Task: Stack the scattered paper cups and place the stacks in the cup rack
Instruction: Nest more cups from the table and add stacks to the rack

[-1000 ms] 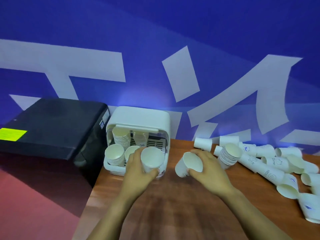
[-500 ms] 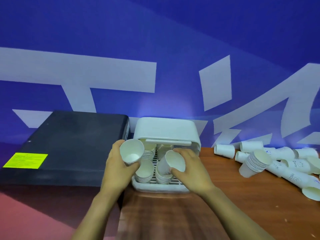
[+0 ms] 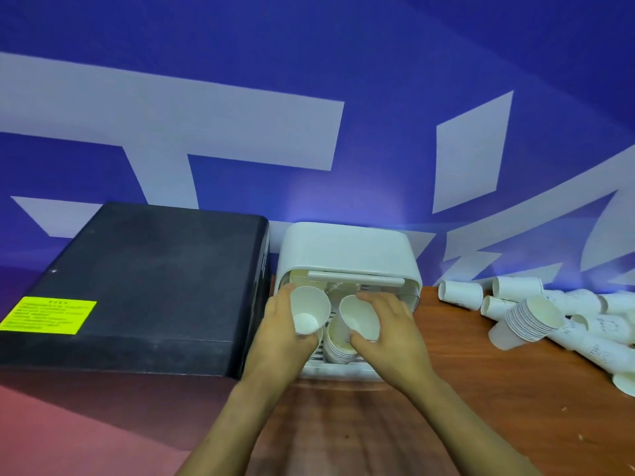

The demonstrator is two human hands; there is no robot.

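Both hands have closed over the cup rack [image 3: 347, 249] at the desk's back-left corner; left hand [image 3: 278, 338] grips one cup [image 3: 309, 314], right hand [image 3: 388, 334] another cup [image 3: 359, 321]; next I'd seat each onto a stack.

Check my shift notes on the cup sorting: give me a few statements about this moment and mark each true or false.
1. Each hand grips one paper cup: left hand with the left cup, right hand with the right cup. True.
2. The cup rack holds no cups. False: a stack in the rack shows below the hands.
3. Loose cups lie right of the rack. True.
4. The black box carries a red label. False: it is yellow.
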